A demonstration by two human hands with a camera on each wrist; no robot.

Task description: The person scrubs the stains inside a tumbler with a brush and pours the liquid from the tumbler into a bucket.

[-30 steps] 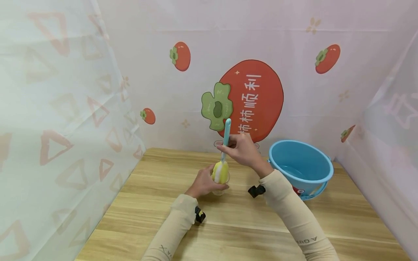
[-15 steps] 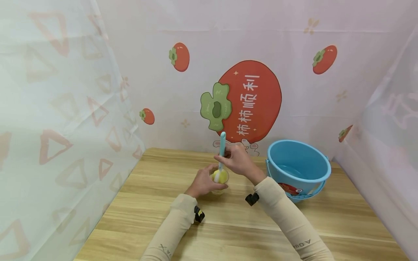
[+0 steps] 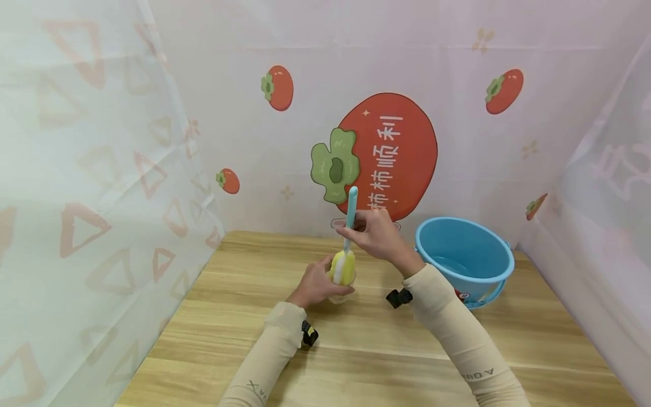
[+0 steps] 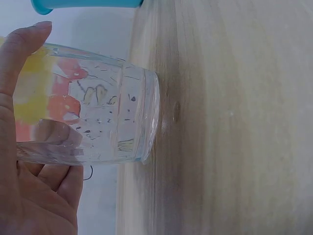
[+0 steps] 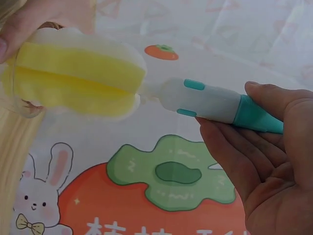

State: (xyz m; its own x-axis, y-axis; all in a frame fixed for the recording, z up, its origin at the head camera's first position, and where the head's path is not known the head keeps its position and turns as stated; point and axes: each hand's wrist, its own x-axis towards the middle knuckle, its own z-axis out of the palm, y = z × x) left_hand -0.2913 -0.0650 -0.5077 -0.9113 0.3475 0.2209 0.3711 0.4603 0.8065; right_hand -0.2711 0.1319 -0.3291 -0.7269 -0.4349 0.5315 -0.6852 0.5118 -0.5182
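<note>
In the head view my left hand (image 3: 316, 282) holds a clear drinking glass (image 4: 107, 107) upright on the table, fingers and thumb wrapped around its sides. Beads of water and wet marks show on the glass in the left wrist view. My right hand (image 3: 378, 234) grips the turquoise handle of a cup-cleaning sponge brush (image 5: 78, 76) between thumb and fingers. The brush's yellow-and-white sponge head (image 3: 343, 268) points down, its lower part inside the rim and its upper part above it. In the right wrist view the handle (image 5: 259, 115) lies across my fingers.
A light blue bucket (image 3: 473, 249) with a blue carry handle stands to the right of my right forearm. The wooden table (image 3: 229, 282) meets a white cloth backdrop (image 3: 244, 130) printed with red persimmons. White cloth also hangs at both sides.
My right hand moved the brush down into the glass, then drew it up again, so more of the sponge shows now. My left hand keeps its hold on the glass, almost still.
</note>
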